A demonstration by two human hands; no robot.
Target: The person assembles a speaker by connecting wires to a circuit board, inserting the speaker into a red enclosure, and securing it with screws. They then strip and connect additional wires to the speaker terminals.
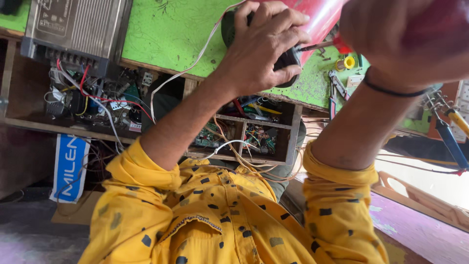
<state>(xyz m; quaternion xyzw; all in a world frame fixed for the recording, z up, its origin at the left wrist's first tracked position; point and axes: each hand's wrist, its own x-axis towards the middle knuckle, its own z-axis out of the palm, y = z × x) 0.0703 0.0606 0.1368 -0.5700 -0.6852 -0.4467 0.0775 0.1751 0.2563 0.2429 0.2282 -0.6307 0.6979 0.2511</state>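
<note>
My left hand (264, 49) is shut over a dark round object (288, 61) resting on the green worktop (171, 34); a thin white wire (195, 61) runs from under it down to the shelf. My right hand (391, 34), close to the camera and blurred, grips a screwdriver with a red handle (342, 46). Its metal shaft points left, and the tip touches the dark object. A black band circles my right wrist. A red curved body (322, 14) lies behind both hands.
A silver metal box (73, 24) sits at the far left of the worktop. The wooden shelf (288, 142) below holds circuit boards and tangled wires. A yellow solder spool (348, 62), small pliers (334, 85) and blue-handled pliers (452, 142) are at the right.
</note>
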